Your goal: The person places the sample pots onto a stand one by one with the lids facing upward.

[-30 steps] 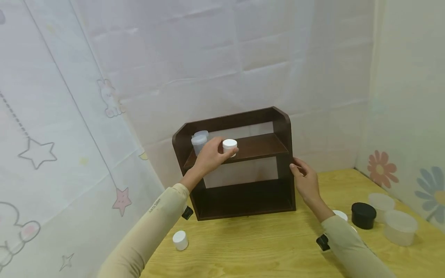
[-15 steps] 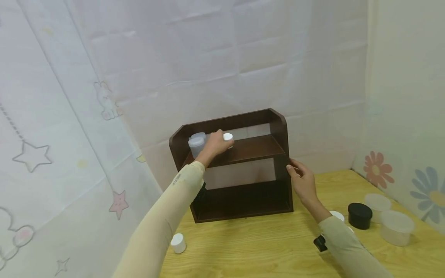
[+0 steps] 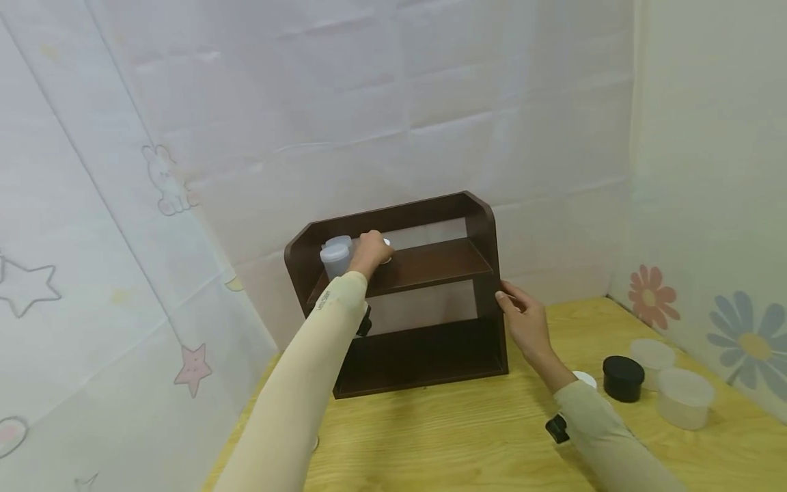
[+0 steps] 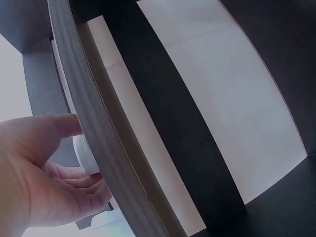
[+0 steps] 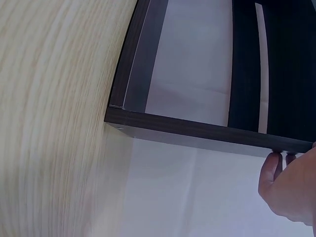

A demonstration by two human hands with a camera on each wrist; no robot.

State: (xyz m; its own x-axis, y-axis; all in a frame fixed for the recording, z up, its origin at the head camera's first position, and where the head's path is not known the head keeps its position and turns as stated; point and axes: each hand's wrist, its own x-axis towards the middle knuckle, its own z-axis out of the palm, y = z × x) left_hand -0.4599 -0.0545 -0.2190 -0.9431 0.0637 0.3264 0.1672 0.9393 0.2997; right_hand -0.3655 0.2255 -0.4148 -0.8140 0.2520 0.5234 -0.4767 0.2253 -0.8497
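Observation:
A dark brown two-tier shelf [image 3: 430, 266] stands on the wooden table. My left hand [image 3: 371, 253] holds a small white jar [image 4: 86, 155] at its upper board, thumb on one side and fingers on the other. In the head view that hand mostly covers the jar. Just left of it, translucent lidded jars [image 3: 335, 261] stand on the same board. My right hand [image 3: 525, 321] touches the outer face of the shelf's right side panel [image 5: 197, 136], and its fingers are not wrapped round the panel.
Right of the shelf, a black tub [image 3: 624, 379] and translucent tubs [image 3: 685, 398] stand on the table [image 3: 443, 437]. A white lid [image 3: 584, 378] shows behind the right forearm. The left sleeve hides most of another white jar [image 3: 316, 443].
My left hand has carried the white jar from in front of the upper board back over it. The right hand has stayed at the side panel. The head view has shifted slightly.

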